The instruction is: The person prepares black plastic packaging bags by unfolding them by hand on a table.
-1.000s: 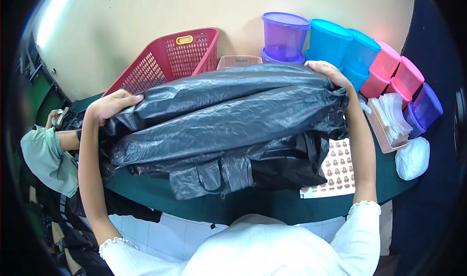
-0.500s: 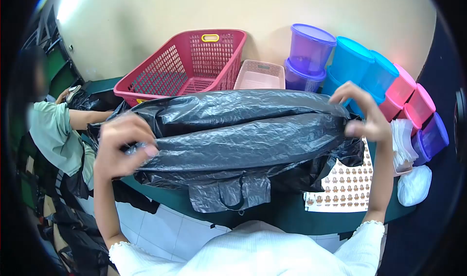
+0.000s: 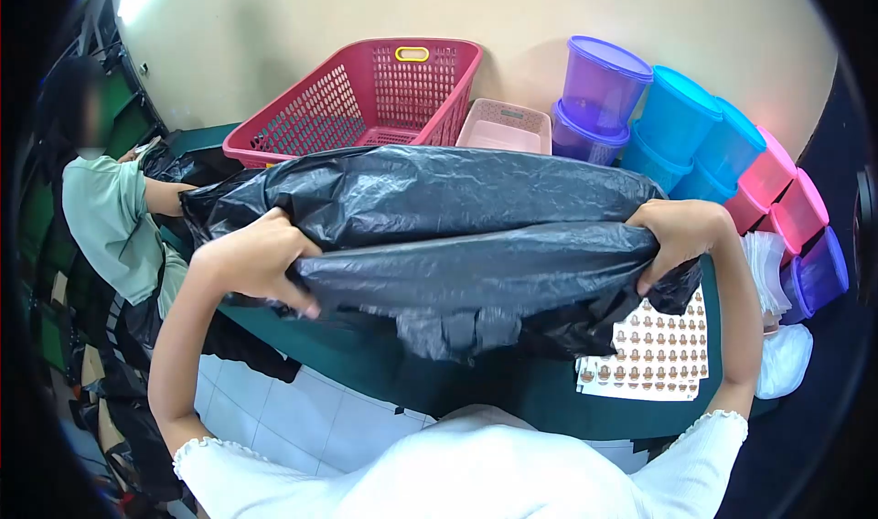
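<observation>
A big bundle of black plastic bags (image 3: 476,258) stretches sideways in front of me over the green table. My left hand (image 3: 256,261) is closed around its left end, fingers on top and thumb below, slightly blurred. At the opposite end my right hand (image 3: 681,231) grips the bundle, the thumb pressed to its near side. Loose bag handles (image 3: 457,331) hang down from the middle of the near edge. Under the bundle's right end lie sheets of printed brown stickers (image 3: 649,354), partly covered.
Behind the bundle stand a dark red basket (image 3: 366,107) and a pale pink tray (image 3: 506,133). Stacked purple (image 3: 604,89), blue (image 3: 677,117) and pink tubs (image 3: 768,167) line the right, near clear plastic bags (image 3: 785,359). At left a person in light green (image 3: 105,208) handles black plastic.
Both hands have gone from loosely curled at the bundle's ends to gripping it. The near fold and hanging handles have risen, and the view has shifted slightly.
</observation>
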Demonstrator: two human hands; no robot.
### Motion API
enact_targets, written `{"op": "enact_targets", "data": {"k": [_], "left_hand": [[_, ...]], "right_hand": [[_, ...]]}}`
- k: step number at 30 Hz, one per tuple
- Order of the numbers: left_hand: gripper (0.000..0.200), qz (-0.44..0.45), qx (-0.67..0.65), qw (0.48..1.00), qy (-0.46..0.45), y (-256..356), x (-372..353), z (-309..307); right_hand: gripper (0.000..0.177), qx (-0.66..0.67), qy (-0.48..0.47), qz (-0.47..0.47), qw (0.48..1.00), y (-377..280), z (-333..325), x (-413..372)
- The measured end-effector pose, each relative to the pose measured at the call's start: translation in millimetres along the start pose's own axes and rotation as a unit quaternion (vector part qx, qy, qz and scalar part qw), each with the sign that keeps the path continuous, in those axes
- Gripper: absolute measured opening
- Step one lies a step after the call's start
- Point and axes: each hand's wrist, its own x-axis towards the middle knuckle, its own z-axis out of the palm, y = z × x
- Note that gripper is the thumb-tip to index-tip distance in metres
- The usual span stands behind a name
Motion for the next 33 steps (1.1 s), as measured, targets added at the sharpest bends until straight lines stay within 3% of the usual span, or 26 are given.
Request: {"op": "enact_targets", "data": {"k": [3, 6, 7, 10, 11, 12, 14, 15, 18, 22, 23, 25, 28, 30, 32, 33], "left_hand": [[0.024, -0.027, 0.015, 0.967, 0.252, 3, -3, 16], [0.028, 0.005, 0.116, 0.876, 0.469, -15, 5, 57], [0.03, -0.017, 0.087, 0.882, 0.463, -23, 9, 70], [0.037, -0.051, 0.058, 0.909, 0.41, -14, 7, 63], [0.043, -0.063, 0.055, 0.927, 0.366, -9, 5, 55], [0.056, -0.086, 0.12, 0.94, 0.309, -18, -5, 56], [0.056, -0.1, 0.174, 0.936, 0.287, -29, -21, 51], [0.053, -0.106, 0.179, 0.935, 0.288, -32, -25, 47], [0.048, -0.107, 0.232, 0.91, 0.326, -34, -28, 31], [0.026, -0.037, 0.159, 0.84, 0.518, -46, -51, 4], [0.028, -0.075, 0.156, 0.834, 0.523, -43, -53, 0], [0.034, -0.108, 0.135, 0.852, 0.494, -41, -46, 2], [0.055, -0.085, 0.076, 0.928, 0.356, -31, -37, 15], [0.058, -0.059, -0.018, 0.967, 0.247, -26, -38, 25], [0.058, -0.069, -0.016, 0.962, 0.262, -14, -36, 14], [0.059, -0.083, -0.02, 0.957, 0.276, 1, -32, 5]], "right_hand": [[0.02, 0.014, 0.243, -0.026, 0.97, 5, 13, -4], [0.025, -0.094, 0.482, -0.009, 0.871, 11, 44, 4], [0.03, -0.097, 0.507, 0.037, 0.856, 11, 53, 7], [0.035, -0.197, 0.475, 0.008, 0.857, 15, 52, 10], [0.034, -0.168, 0.415, 0.059, 0.892, 19, 52, 8], [0.034, -0.168, 0.416, 0.061, 0.892, 31, 53, 4], [0.034, -0.305, 0.431, -0.001, 0.849, 61, 57, -5], [0.033, -0.27, 0.434, -0.006, 0.86, 62, 57, -8], [0.032, -0.24, 0.42, 0.048, 0.874, 52, 46, -22], [0.03, -0.145, 0.623, -0.031, 0.768, 53, 30, -56], [0.03, -0.143, 0.623, -0.029, 0.769, 51, 28, -62], [0.029, -0.04, 0.543, 0.042, 0.838, 45, 28, -71], [0.026, -0.11, 0.473, 0.026, 0.874, 37, 40, -63], [0.029, -0.131, 0.404, 0.071, 0.903, 26, 48, -66], [0.04, -0.126, 0.371, 0.13, 0.911, 3, 55, -70], [0.049, -0.146, 0.392, 0.107, 0.902, -11, 56, -67]]}}
